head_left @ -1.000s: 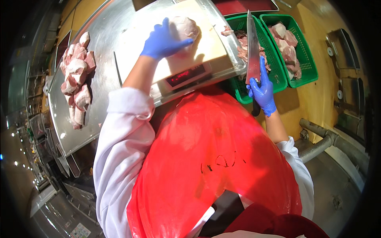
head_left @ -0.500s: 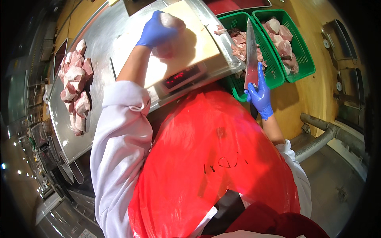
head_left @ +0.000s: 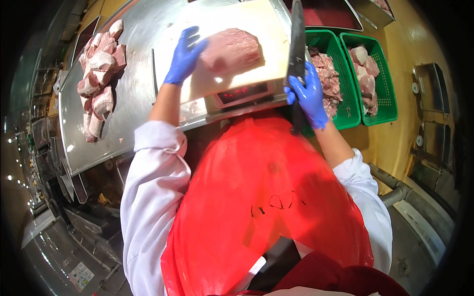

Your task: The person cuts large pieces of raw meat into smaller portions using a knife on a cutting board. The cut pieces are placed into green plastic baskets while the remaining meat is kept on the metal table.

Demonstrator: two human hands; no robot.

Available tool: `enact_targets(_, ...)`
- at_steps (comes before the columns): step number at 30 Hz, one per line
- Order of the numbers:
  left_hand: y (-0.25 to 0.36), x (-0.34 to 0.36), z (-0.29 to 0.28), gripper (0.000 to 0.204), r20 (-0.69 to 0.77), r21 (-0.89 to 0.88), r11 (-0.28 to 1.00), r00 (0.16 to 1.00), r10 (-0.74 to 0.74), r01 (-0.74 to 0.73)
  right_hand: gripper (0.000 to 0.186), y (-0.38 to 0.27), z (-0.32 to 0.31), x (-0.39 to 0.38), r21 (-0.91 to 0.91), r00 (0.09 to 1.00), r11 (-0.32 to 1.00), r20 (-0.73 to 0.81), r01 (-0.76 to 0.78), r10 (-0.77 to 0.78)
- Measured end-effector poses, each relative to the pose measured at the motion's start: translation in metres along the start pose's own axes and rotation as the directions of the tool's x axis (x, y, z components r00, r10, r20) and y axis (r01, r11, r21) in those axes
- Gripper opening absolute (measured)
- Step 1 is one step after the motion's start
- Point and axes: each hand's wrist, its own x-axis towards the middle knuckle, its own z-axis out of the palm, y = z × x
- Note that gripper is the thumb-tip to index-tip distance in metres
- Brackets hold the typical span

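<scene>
Wearing a red apron (head_left: pixel 266 207) and white sleeves (head_left: pixel 153 197), a person is working at a shiny metal table (head_left: pixel 136 44) in front of me. A big lump of pink meat (head_left: pixel 231 49) lies on a pale cutting board (head_left: pixel 274 24), near its middle. The left hand (head_left: pixel 183 59), in a blue glove, is beside the left end of the lump with its fingers spread apart; I can't tell if the thumb touches the meat. The right hand (head_left: pixel 310 93), also in a blue glove, is closed around the dark handle of a long knife (head_left: pixel 296 44), and the blade points away from the person's body, by the right edge of the board. Red lights glow on a small screen (head_left: pixel 243 92) at the board's near edge. Far to the left, a pile of meat chunks (head_left: pixel 101 74) sits on the table. On the right, two green baskets (head_left: pixel 351 98) stand side by side, one with small meat scraps (head_left: pixel 330 81), the other with bigger pieces (head_left: pixel 365 81).
</scene>
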Motion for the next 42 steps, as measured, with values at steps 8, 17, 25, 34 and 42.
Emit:
enact_targets(8,0.019,0.000,0.027,0.058,0.119,0.687,0.650,0.933,0.339,-0.324,0.059,0.011,0.016,0.075,-0.124,0.996,0.990,-0.034,0.073,-0.077)
enact_targets(17,-0.022,0.044,-0.002,0.053,0.032,0.036,0.996,0.996,0.078,-0.079,0.052,0.003,0.013,0.067,-0.163,1.000,0.986,-0.013,0.015,-0.017)
enact_targets(25,-0.030,0.030,0.017,0.048,0.079,-0.198,0.965,0.984,-0.162,0.174,0.049,0.017,0.087,0.079,0.076,0.995,0.994,0.066,0.072,-0.077)
enact_targets(34,-0.043,-0.049,-0.017,0.044,-0.174,0.295,0.949,0.970,0.169,-0.112,0.074,-0.032,0.075,0.072,-0.515,0.964,0.826,0.240,0.228,-0.117)
enact_targets(42,-0.012,-0.047,-0.037,0.036,-0.273,0.000,0.996,0.959,0.081,-0.084,0.081,0.020,0.100,0.002,-0.732,0.940,0.591,0.299,0.338,-0.168)
